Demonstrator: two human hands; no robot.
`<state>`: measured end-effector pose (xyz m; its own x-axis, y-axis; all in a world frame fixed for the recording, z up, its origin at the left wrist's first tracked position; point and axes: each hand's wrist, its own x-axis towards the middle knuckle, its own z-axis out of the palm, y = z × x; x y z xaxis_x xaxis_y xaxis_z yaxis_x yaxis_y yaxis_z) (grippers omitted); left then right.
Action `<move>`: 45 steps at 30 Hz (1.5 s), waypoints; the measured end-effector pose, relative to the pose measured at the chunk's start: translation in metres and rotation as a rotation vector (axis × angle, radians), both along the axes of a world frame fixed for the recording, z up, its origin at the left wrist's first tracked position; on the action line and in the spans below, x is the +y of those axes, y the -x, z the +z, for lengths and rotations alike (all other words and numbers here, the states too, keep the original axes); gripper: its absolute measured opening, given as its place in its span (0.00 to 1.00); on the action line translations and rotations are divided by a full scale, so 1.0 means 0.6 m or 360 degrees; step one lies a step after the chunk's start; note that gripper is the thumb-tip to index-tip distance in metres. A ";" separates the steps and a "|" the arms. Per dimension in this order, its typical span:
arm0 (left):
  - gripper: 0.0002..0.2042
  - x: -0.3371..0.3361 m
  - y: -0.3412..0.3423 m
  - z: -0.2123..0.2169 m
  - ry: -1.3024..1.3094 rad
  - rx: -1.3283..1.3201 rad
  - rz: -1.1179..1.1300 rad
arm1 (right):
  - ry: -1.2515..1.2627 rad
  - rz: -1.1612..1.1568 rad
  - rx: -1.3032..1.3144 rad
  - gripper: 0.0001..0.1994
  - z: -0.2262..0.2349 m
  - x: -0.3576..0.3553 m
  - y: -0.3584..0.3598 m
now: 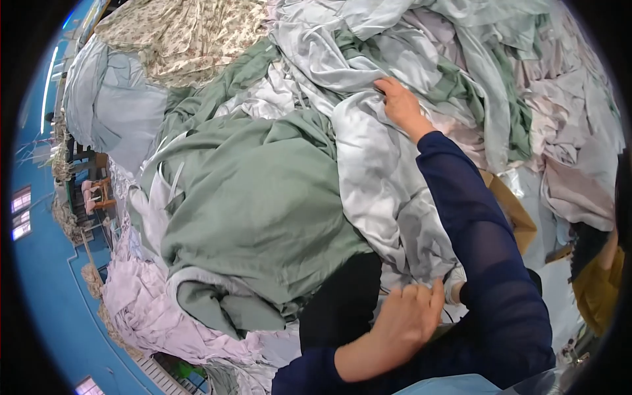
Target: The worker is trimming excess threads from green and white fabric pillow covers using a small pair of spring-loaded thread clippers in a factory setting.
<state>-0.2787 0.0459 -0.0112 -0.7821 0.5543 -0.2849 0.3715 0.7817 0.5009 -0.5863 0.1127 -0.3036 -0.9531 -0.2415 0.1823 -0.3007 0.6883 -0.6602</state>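
- A smooth bright blue floor (pixel 49 289) fills the left edge, curved by the lens.
- A long white light strip (pixel 49 79) glows at the upper left, with a shorter blue-white gleam above it.
- Small pale windows (pixel 20 199) with dark bars sit at the far left; another window shows at the bottom left.
- Wooden furniture, a brown chair-like frame (pixel 99 191), stands at the left amid clutter too small to make out.
- A white ribbed panel (pixel 161 376) lies at the lower left.
- Lighting is even and soft, without hard shadows.
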 end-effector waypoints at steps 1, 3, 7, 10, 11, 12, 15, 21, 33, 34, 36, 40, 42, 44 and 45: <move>0.30 -0.004 0.010 -0.001 0.0034 0.0063 -0.0047 | 0.0003 0.0003 -0.0009 0.21 -0.006 -0.004 0.013; 0.25 0.000 0.020 -0.009 -0.0063 0.0099 0.0005 | -0.0233 -0.0131 -0.0258 0.17 -0.024 -0.012 0.024; 0.25 0.014 0.040 -0.001 -0.0141 0.0092 -0.0002 | -0.0175 -0.0241 -0.0154 0.10 -0.057 0.039 0.048; 0.31 0.016 0.035 0.003 -0.0067 -0.0074 -0.0028 | -0.0128 -0.0045 -0.0285 0.11 -0.001 0.047 0.020; 0.31 0.020 0.034 -0.001 -0.0084 -0.0161 -0.0043 | 0.0009 -0.0020 -0.0344 0.12 0.026 0.062 0.008; 0.31 0.026 0.037 0.001 -0.0086 -0.0132 -0.0033 | 0.0006 -0.0010 -0.0315 0.12 0.060 0.079 -0.010; 0.29 0.029 0.057 0.005 -0.0166 -0.0225 0.0436 | 0.0567 0.0237 -0.0559 0.13 0.200 0.130 -0.099; 0.27 0.024 0.050 0.011 -0.0519 0.0787 0.1147 | 0.0777 0.0589 -0.0879 0.10 0.528 0.218 -0.381; 0.12 0.082 -0.057 0.005 -0.0903 0.1282 0.0723 | 0.1102 0.0352 -0.1314 0.08 0.762 0.418 -0.832; 0.11 0.091 -0.051 -0.003 -0.1052 0.1341 0.0534 | 0.1087 0.0231 -0.1203 0.08 0.778 0.438 -0.849; 0.10 0.053 -0.080 -0.021 -0.0960 0.1107 0.0709 | 0.0858 0.0372 -0.1177 0.10 0.782 0.457 -0.861; 0.20 0.097 -0.178 0.048 -0.0727 0.0846 0.0315 | 0.0745 0.0446 -0.0432 0.13 0.748 0.495 -0.899; 0.28 0.136 -0.255 0.130 -0.0959 0.0593 -0.0091 | 0.0571 0.0325 0.0031 0.13 0.739 0.480 -0.913; 0.23 0.181 -0.311 0.186 -0.1263 0.0299 -0.0343 | 0.0356 0.0401 0.0055 0.13 0.723 0.452 -0.909; 0.19 0.182 -0.322 0.160 -0.1302 0.0187 -0.0313 | 0.0514 0.0446 0.0160 0.11 0.719 0.430 -0.911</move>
<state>-0.0852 0.1553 0.0849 -0.6492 0.6795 0.3419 0.5479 0.1059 0.8298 -0.0399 0.3705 0.1279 -0.8326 -0.4035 0.3794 -0.5200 0.3340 -0.7861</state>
